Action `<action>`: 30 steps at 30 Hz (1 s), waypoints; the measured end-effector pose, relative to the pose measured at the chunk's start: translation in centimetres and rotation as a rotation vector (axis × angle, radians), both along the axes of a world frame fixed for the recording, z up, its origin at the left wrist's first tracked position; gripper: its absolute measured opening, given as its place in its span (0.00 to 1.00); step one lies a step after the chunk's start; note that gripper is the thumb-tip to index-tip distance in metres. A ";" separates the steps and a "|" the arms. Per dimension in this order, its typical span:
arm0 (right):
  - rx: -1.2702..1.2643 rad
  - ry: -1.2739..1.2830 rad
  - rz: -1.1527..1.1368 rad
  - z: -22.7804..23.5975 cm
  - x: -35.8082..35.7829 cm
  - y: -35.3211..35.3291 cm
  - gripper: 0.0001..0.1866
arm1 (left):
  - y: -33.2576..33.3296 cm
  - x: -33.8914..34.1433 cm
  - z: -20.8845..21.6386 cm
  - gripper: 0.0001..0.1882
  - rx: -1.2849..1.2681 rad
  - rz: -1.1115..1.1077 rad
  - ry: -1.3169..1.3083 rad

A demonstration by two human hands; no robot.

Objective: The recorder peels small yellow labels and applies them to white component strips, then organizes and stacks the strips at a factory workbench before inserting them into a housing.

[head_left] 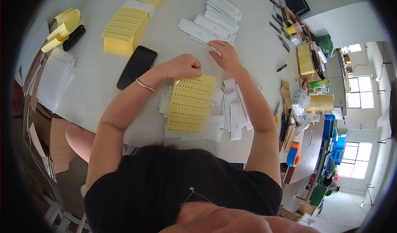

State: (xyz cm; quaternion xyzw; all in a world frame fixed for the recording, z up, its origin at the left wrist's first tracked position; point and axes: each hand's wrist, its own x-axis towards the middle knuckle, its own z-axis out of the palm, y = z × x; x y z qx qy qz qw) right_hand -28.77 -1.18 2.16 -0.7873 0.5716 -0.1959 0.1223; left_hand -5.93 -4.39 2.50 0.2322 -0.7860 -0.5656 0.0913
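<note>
The pale tabletop bears a banded yellow stack and a pile of white strips; nearer the body, a patterned yellow sheet lies over more strips; the left hand bends its fingers at the sheet's top edge — gripping or merely resting, I cannot tell; the right hand has parted fingers, unclenched, tips at the pile's near end.

No lettering can be read, even on the white slips
</note>
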 end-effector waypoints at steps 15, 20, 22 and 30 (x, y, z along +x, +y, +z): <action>-0.018 0.302 0.002 -2.4 -0.7 1.5 0.24 | 0.1 -0.1 -0.5 0.11 -0.027 -0.029 -0.030; -0.080 -0.155 -0.061 -1.7 -0.7 3.5 0.19 | 0.0 -0.4 -0.9 0.12 -0.001 0.008 -0.006; 0.025 -0.287 -0.074 1.2 1.5 5.4 0.13 | 0.1 -0.3 -0.7 0.12 -0.006 0.012 -0.020; -0.221 0.063 0.084 1.7 4.2 7.2 0.05 | 0.2 -0.5 -1.1 0.12 0.005 0.029 -0.044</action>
